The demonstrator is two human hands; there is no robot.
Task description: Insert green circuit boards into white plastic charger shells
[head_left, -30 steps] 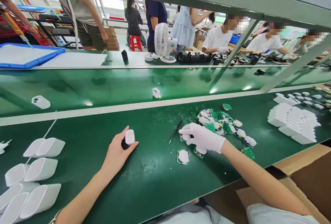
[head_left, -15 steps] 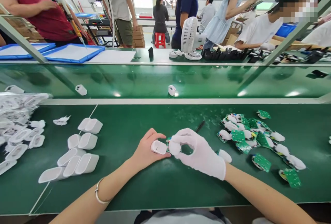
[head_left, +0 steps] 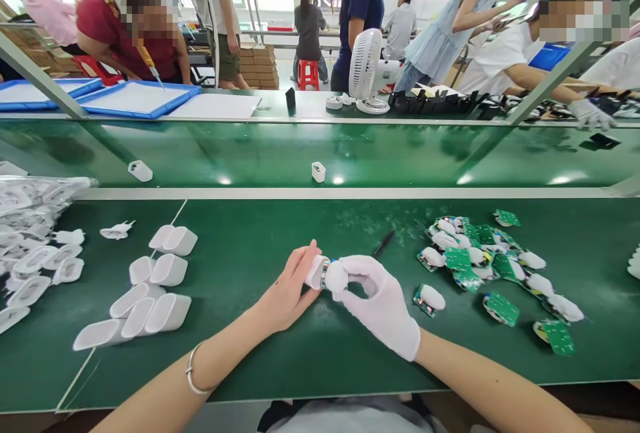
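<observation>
My bare left hand (head_left: 287, 290), with a bracelet on its wrist, is closed around a white plastic charger housing (head_left: 315, 272). In a white glove, my right hand (head_left: 377, 296) pinches a green circuit board (head_left: 327, 274) with a white blob on it. The board's left end meets the housing's open end; how far it sits inside I cannot tell. To the right of my gloved hand lies a single circuit board with a white lump (head_left: 430, 298). Beyond it is a pile of similar boards (head_left: 460, 261).
Several white housings (head_left: 170, 313) stand in rows at the left. White plug pieces (head_left: 37, 260) lie heaped by a plastic bag at far left. A black pen (head_left: 384, 243) lies behind my right hand. A strip behind carries a white housing (head_left: 319, 172). Co-workers stand beyond.
My left hand has turned the housing so its open end meets the board. My right hand has shifted slightly left with the board. Housings on the back strip moved left.
</observation>
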